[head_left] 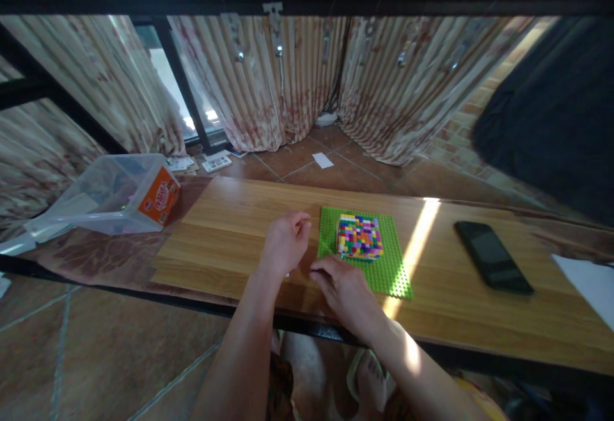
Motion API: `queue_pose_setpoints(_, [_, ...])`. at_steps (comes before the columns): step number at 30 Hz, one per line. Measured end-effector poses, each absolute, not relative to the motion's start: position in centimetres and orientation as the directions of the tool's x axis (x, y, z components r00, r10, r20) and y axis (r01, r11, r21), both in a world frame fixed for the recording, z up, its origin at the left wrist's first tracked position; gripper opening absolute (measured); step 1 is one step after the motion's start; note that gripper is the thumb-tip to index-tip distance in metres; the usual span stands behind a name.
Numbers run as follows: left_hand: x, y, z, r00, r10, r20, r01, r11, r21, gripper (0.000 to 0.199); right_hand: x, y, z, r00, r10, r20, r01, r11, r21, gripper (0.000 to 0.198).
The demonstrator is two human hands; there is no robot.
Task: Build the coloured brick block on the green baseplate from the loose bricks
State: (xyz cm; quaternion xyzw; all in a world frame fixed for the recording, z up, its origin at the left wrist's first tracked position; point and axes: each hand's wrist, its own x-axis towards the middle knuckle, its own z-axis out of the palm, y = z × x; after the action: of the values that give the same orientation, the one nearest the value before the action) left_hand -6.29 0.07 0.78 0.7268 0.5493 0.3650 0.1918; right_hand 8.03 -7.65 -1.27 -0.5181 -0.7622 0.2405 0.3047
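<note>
A block of many-coloured toy bricks (359, 237) stands on a green studded baseplate (396, 261), which lies on the wooden board. Left of the baseplate, my left hand (286, 240) hovers with its fingers curled together; whatever it may hold is hidden. My right hand (344, 288) is over the baseplate's near left corner, in front of the brick block. Its thumb and fingertips are pinched, and anything between them is too small to name. A tiny white piece (287, 274) shows beside my left wrist.
A clear plastic bin (115, 184) with an orange label stands at the left end of the table. On the right side of the wooden board (215, 229) lies a black phone (493, 258), with white paper (588, 283) beyond it. Curtains (288, 88) hang behind.
</note>
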Motion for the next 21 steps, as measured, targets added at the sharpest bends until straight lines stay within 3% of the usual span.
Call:
queue_pose_setpoints(4, [-5.5, -0.3, 0.6, 0.214, 0.932, 0.292, 0.649, -0.359, 0.670, 0.016, 11.0, -7.2, 0.2, -0.088, 0.944, 0.319, 0.529, 0.315, -0.788, 0.012])
queue_pose_setpoints(9, [-3.8, -0.8, 0.4, 0.283, 0.921, 0.266, 0.639, -0.388, 0.664, 0.017, 14.3, -6.5, 0.7, 0.105, 0.923, 0.371, 0.558, 0.254, -0.790, 0.017])
queue_pose_setpoints(21, [-1.1, -1.6, -0.6, 0.293, 0.894, 0.339, 0.611, -0.448, 0.653, 0.023, 15.2, -6.0, -0.3, -0.040, 0.893, 0.448, 0.795, 0.300, -0.527, 0.022])
